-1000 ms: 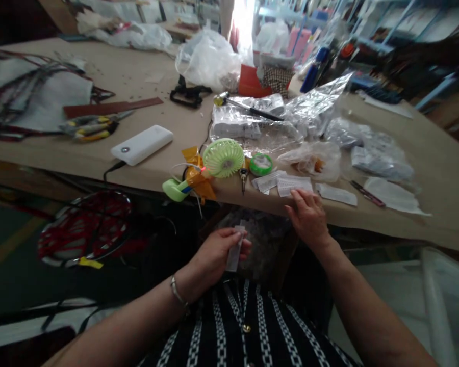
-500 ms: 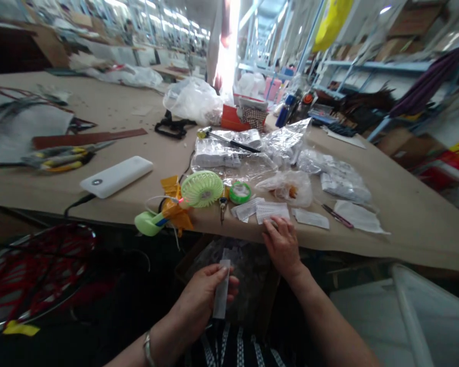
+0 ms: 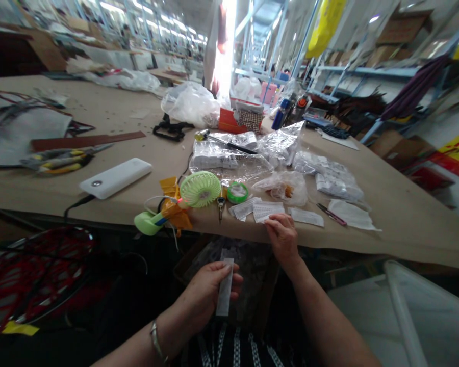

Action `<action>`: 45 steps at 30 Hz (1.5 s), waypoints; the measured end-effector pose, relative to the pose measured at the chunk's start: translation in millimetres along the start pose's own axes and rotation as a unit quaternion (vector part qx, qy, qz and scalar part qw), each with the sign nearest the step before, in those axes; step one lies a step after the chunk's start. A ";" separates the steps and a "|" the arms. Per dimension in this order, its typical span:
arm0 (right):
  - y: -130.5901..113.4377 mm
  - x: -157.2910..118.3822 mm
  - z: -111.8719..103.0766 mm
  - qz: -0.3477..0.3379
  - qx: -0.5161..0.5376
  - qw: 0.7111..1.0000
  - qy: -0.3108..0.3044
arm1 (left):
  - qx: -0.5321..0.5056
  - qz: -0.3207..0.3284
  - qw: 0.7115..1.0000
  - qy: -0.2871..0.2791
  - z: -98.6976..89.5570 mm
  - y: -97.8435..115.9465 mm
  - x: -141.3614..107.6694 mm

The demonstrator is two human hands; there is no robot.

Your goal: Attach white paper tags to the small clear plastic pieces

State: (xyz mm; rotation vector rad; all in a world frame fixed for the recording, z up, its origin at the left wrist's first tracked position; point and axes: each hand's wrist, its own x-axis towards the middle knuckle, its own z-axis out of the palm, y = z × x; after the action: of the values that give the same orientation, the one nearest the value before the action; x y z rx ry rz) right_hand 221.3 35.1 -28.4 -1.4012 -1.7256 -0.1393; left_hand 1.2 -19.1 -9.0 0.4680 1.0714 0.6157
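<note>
In the head view, my left hand (image 3: 210, 285) pinches a narrow, whitish translucent strip (image 3: 225, 293) between thumb and fingers, below the table edge. My right hand (image 3: 283, 239) is at the table's front edge, its thumb and fingertips drawn together at the lower edge of a printed paper slip (image 3: 266, 210). Whether they grip the slip is hidden by the fingers. More slips lie on either side, one pile (image 3: 245, 208) to the left and a single slip (image 3: 306, 216) to the right. A green tape roll (image 3: 237, 191) sits just behind them.
A green fan (image 3: 201, 189) is fixed to the table edge with orange tape, near a white power bank (image 3: 116, 178). Clear bags of white bundles (image 3: 218, 153) lie behind the slips. Pink-handled tweezers (image 3: 331, 214) are at right; pliers (image 3: 63, 159) lie far left. A translucent bin (image 3: 413, 306) stands lower right.
My right hand's fingers have drawn together at the slip's edge, where they lay more spread before. My left hand has shifted slightly right with the strip. The view has turned a little.
</note>
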 end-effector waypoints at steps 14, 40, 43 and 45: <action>-84.4 -37.6 -16.9 -0.183 0.192 0.949 -0.173 | -0.109 0.036 0.984 -0.135 7.7 22.8 -1.6; 7.4 -14.9 -63.5 0.016 -0.178 0.983 -0.054 | -0.049 -0.041 0.998 -0.010 -3.1 11.7 3.7; 37.4 -18.4 -67.7 0.042 -0.273 0.955 -0.104 | -0.043 -0.046 0.998 -0.005 -1.7 9.5 3.7; 46.3 -23.5 -67.0 0.039 -0.293 0.948 -0.120 | -0.042 -0.046 0.998 -0.010 -1.4 8.5 3.8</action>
State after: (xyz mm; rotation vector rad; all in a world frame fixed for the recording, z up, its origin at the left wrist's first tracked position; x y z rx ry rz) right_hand 296.2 -4.3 -23.3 -1.9823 -1.9117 -0.4861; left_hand -0.8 -10.2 -6.7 0.3493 1.0394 0.5702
